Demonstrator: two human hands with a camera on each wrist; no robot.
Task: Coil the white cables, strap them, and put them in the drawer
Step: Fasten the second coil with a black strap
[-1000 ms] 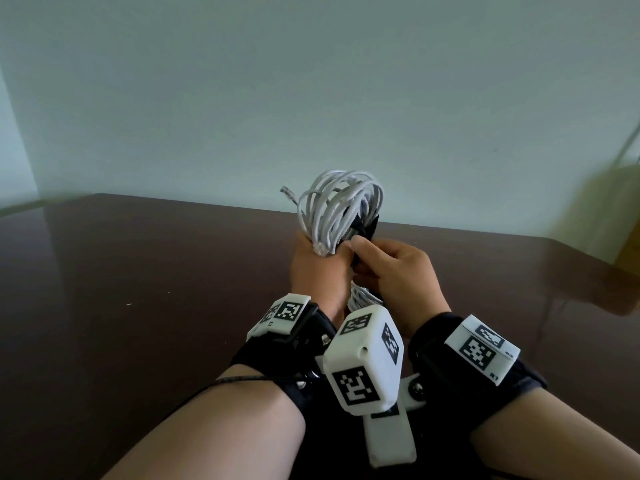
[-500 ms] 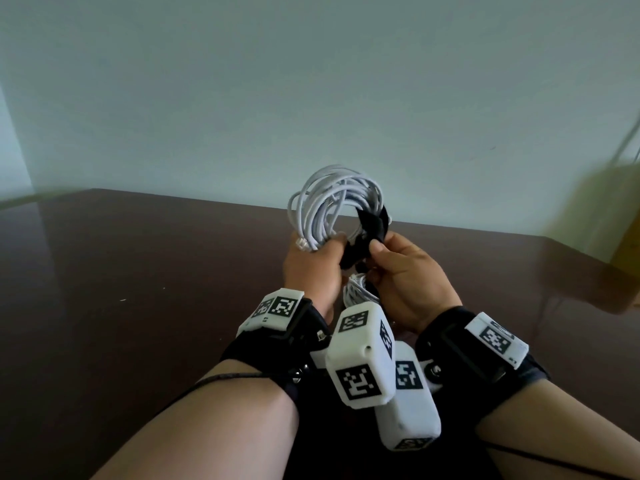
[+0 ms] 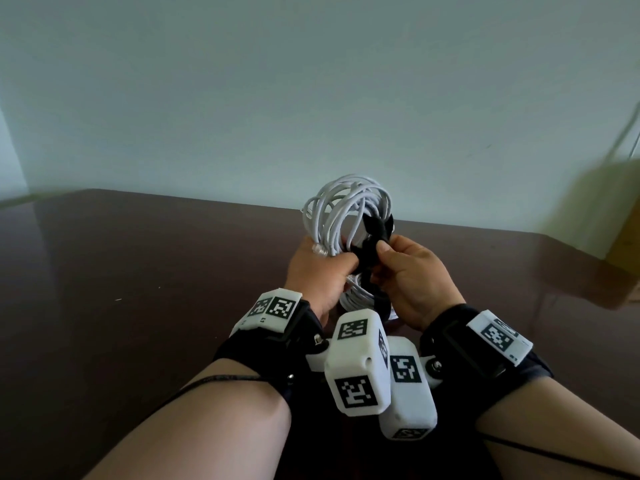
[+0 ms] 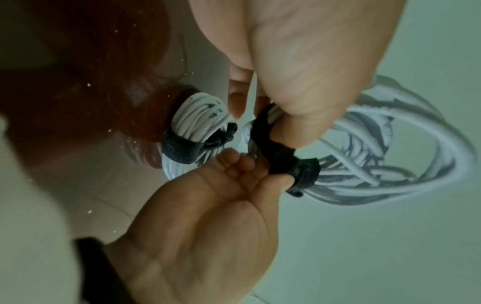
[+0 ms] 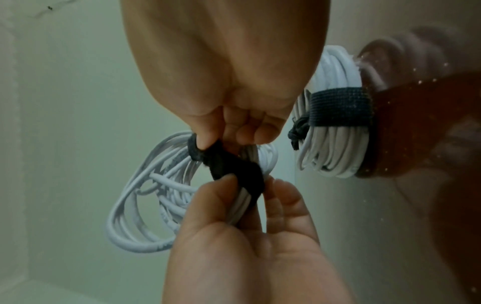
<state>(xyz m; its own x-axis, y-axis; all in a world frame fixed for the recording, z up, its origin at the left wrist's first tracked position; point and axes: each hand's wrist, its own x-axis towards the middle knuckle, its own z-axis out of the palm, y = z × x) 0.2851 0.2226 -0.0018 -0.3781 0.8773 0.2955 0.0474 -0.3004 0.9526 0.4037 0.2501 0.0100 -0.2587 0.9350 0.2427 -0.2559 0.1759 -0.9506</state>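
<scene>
A coil of white cable point(image 3: 341, 209) stands upright above the dark table, and my left hand point(image 3: 341, 261) grips its lower part. A black strap point(image 3: 375, 230) is wound round the coil's right side. My right hand point(image 3: 379, 249) pinches that strap between thumb and forefinger. In the right wrist view the right fingertips point(image 5: 205, 144) hold the strap's end point(image 5: 198, 152), while the left thumb point(image 5: 229, 181) presses the strap onto the cables point(image 5: 135, 222). A second white coil point(image 4: 198, 121), bound with a dark strap point(image 4: 182, 150), lies on the table below my hands.
The brown table point(image 3: 138, 271) runs back to a pale wall point(image 3: 311, 98). A yellowish object point(image 3: 620, 220) stands at the table's far right corner. The bound coil point(image 5: 335, 144) lies just behind my wrists.
The coil has turned in my left hand, so its plug end swung from upper left down to my knuckles. My right hand shifted from pressing on the coil to pinching the strap.
</scene>
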